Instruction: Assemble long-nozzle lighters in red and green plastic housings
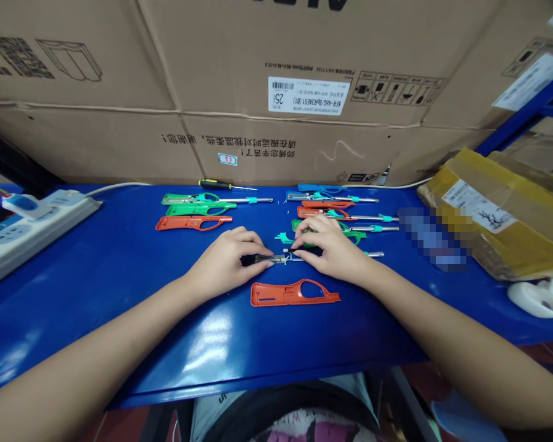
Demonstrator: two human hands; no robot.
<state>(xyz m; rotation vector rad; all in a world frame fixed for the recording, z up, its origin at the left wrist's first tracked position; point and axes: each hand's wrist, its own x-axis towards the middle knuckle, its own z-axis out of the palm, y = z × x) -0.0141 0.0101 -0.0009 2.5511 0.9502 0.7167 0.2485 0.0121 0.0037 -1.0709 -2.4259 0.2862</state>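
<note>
Clear plastic tank [276,259], pinched by the left hand [230,258]; right hand [329,244] looks to be gripping a small black part [292,250] at its end. Metal tube [375,254] pokes out past it. I'd call this unit midway: innards uncased, orange shell half [271,296] loose on the near side. Beyond, more opened lighters [306,212], tubes exposed, shells off. Screwdriver [215,184] untouched behind.

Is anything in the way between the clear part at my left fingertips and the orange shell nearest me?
Nothing visible: between the clear part in your left hand and the orange shell, only the blue tabletop shows.
</note>
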